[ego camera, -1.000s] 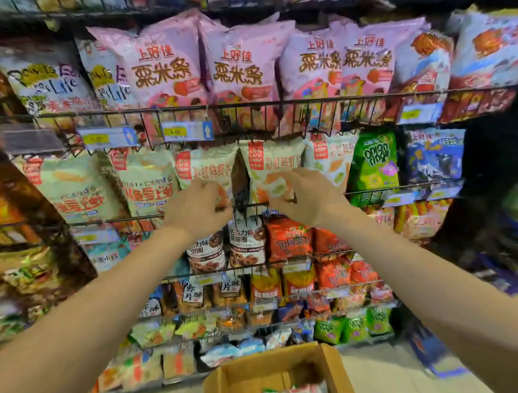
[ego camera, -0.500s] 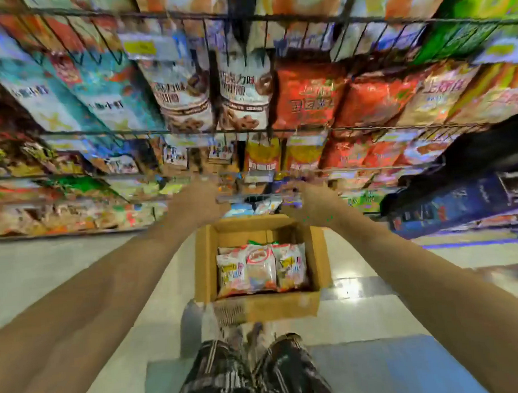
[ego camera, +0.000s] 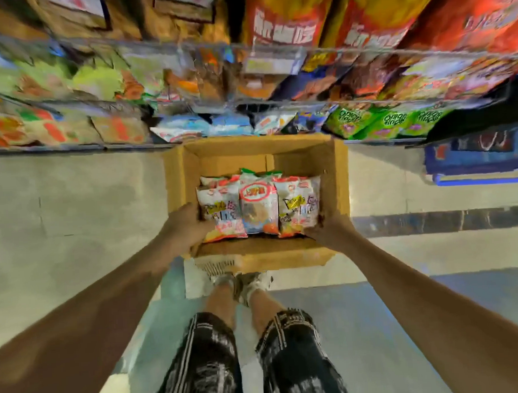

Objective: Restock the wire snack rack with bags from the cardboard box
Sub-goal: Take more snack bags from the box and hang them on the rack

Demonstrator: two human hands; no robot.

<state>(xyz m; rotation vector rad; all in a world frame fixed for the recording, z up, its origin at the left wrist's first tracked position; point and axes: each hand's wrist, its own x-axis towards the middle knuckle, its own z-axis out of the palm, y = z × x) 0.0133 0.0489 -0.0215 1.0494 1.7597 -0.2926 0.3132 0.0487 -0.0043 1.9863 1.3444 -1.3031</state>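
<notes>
Cardboard box [ego camera: 338, 175]: tan-brown, plain. Bags in box [ego camera: 259, 206]: white ground with red, yellow and orange print; centre bag bears a red ring. Green bags [ego camera: 391, 122] on the rack's lowest right tier: bright green, white lettering. Upper bags [ego camera: 285, 20]: red and orange. Shorts [ego camera: 206, 368]: black with white stripes. Floor [ego camera: 74, 210]: pale grey.

View drops from mid rack to floor. Both hands leave the rack shelf and are down in the cardboard box [ego camera: 340, 175]: left hand [ego camera: 184, 226] and right hand [ego camera: 327, 227] now flank the row of bags [ego camera: 259, 208], touching outer ones.
</notes>
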